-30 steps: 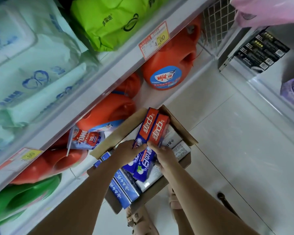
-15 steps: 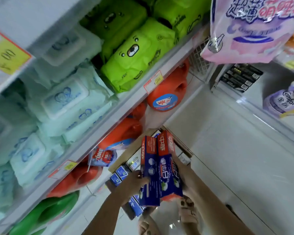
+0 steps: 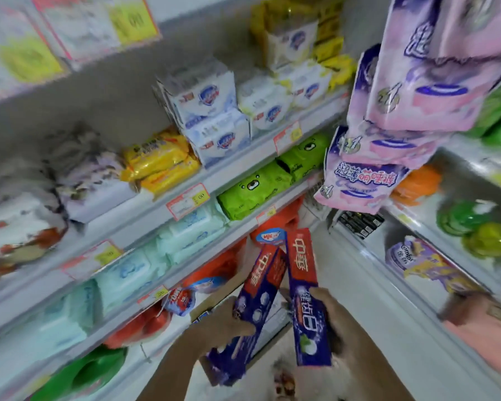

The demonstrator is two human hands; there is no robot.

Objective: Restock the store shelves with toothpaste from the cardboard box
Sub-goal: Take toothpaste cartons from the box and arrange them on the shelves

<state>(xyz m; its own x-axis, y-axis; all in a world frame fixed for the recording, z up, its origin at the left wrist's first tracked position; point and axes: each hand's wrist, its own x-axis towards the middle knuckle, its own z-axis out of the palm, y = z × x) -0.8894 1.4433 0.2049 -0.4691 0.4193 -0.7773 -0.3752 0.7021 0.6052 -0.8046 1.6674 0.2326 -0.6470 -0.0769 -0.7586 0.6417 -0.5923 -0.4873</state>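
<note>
My left hand (image 3: 220,328) grips a red-and-blue toothpaste box (image 3: 253,308), tilted with its red end up and to the right. A second toothpaste box (image 3: 307,302) of the same kind stands more upright in my right hand (image 3: 334,319), which grips it from the right side. Both boxes are lifted in front of the lower shelves, their red ends close together. Only a corner of the cardboard box (image 3: 198,312) shows on the floor behind my left hand, mostly hidden.
Shelves on the left hold orange detergent jugs (image 3: 269,230), pale wipe packs (image 3: 191,230), green packs (image 3: 255,192) and soap boxes (image 3: 214,111). Pink packages (image 3: 402,111) hang at upper right. A right-hand shelf (image 3: 411,250) carries bottles and pouches. Pale floor tiles (image 3: 388,328) lie between.
Both hands rose with the toothpaste boxes, out of the cardboard box and up before the shelves. The two boxes spread apart at the bottom. The view swung upward to higher shelves.
</note>
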